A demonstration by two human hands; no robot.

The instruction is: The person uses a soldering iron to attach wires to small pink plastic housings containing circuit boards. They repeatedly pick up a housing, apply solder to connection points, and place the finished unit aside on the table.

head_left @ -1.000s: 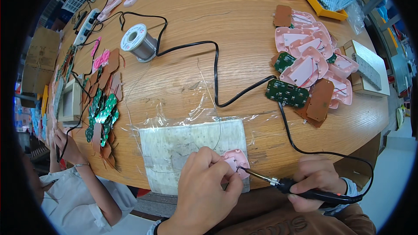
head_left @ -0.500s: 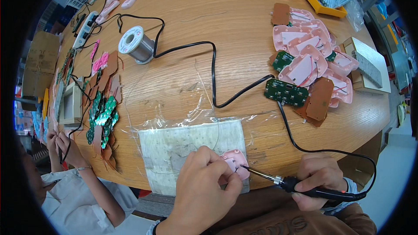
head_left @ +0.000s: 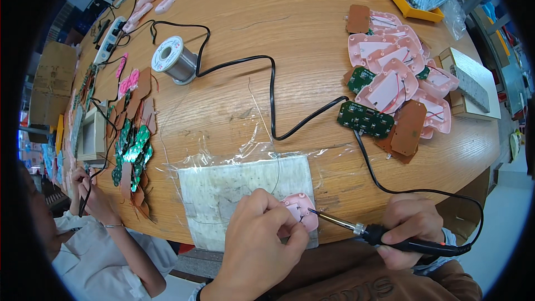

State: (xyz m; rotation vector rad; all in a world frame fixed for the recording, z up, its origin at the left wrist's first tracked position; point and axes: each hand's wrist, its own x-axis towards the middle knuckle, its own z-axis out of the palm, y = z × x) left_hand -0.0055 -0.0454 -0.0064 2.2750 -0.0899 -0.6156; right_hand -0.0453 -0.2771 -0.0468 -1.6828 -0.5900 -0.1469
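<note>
My right hand (head_left: 411,224) is closed around the black handle of a soldering iron (head_left: 372,234). The iron points left, its thin tip at the small metal contacts inside a pink plastic shell (head_left: 310,203). That shell lies open side up over the right part of a worn whitish mat (head_left: 209,187). My left hand (head_left: 263,239) is closed over the shell's left side, thumb and fingers bent together. Those fingers hide much of the shell, and whether they also pinch a wire cannot be seen. A thin strand of wire (head_left: 259,106) runs down toward the mat.
A solder spool (head_left: 183,67) stands beyond the mat. The iron's black cord (head_left: 273,95) snakes across the table. Wired pink shells (head_left: 384,86) and green circuit boards (head_left: 365,118) are heaped right. More boards (head_left: 134,147) lie left, near a co-worker's hands (head_left: 97,198).
The iron and my right hand have shifted very slightly, with the tip still at the shell. My left hand keeps its hold. The co-worker's hands at the left have moved a little.
</note>
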